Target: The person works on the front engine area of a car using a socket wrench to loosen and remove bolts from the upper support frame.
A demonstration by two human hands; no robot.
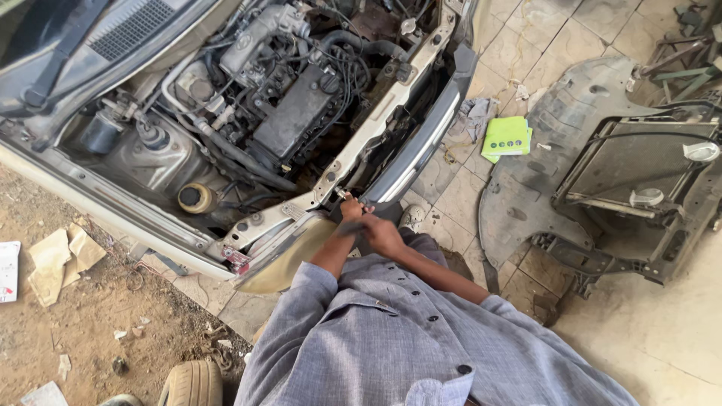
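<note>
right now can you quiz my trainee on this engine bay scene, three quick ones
1. True or false: both hands meet at the front crossmember of the car, beside the headlight.
2. Multiple choice: what lies on the tiled floor just past the bumper? A) a red toolbox B) a bright green folded cloth C) a coiled blue hose
3. Fill in: the removed black underbody panel with the radiator frame lies on the person's ____ side.

Key: 1 true; 2 B; 3 right. Whether the fingers grip a tool is too small to tell.
</note>
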